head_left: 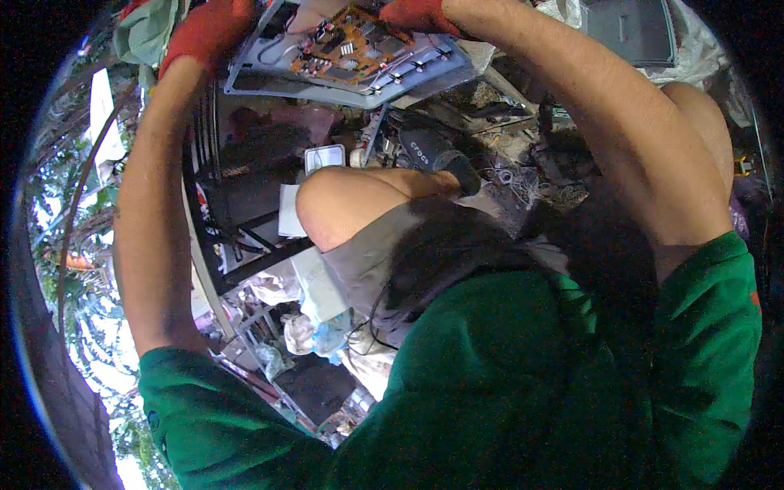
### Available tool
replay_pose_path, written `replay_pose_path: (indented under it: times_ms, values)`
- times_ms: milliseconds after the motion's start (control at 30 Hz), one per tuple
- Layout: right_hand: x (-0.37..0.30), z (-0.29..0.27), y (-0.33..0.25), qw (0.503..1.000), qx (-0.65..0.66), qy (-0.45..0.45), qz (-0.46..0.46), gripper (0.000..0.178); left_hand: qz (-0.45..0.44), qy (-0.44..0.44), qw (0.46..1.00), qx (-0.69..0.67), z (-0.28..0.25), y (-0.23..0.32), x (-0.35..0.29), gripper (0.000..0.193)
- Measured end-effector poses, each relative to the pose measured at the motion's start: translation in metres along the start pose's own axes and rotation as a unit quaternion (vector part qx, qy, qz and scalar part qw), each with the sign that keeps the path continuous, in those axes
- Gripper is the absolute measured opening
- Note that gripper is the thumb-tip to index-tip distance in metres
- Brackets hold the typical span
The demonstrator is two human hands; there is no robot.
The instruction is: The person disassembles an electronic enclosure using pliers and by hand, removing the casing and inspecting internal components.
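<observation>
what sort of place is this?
Probably a makeshift electronics scrap or repair spot, partly open-air: exposed circuit board in a panel, tangled scrap on the ground, leaves at left.

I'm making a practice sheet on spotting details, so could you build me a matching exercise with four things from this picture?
Things:
1. Circuit board
2. Left hand
3. Shirt
4. Shoe

Descriptions:
A. Green
B. Dark, with pale lettering
C. Orange-brown, set on the grey panel
D. Red-gloved, at the panel's left edge

Right pairs: 1-C, 2-D, 3-A, 4-B
</observation>
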State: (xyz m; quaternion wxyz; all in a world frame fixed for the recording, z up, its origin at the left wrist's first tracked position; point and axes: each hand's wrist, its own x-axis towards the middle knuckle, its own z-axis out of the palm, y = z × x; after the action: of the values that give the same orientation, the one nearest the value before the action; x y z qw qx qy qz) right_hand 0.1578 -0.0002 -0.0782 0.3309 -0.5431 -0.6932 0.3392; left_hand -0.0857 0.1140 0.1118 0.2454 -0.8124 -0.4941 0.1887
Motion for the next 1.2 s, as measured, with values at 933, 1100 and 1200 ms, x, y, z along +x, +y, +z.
replay_pose_path:
  times_ms: [933, 1100, 1200]
  values:
    - [-0.080, -0.048, -0.130, 0.921, -0.074, -0.346, -0.164, 0.066, 0.040, 0.048, 0.970, -0.235, 0.012, 0.072, -0.345, 0.061]
    - [-0.068, -0.020, -0.138, 0.906, -0.080, -0.396, -0.122, 0.069, -0.102, -0.053, 0.865, -0.489, 0.043, 0.082, -0.348, 0.035]
    - [-0.058, -0.002, -0.132, 0.900, -0.077, -0.417, -0.103, 0.069, -0.157, -0.065, 0.763, -0.624, 0.057, 0.087, -0.351, 0.048]
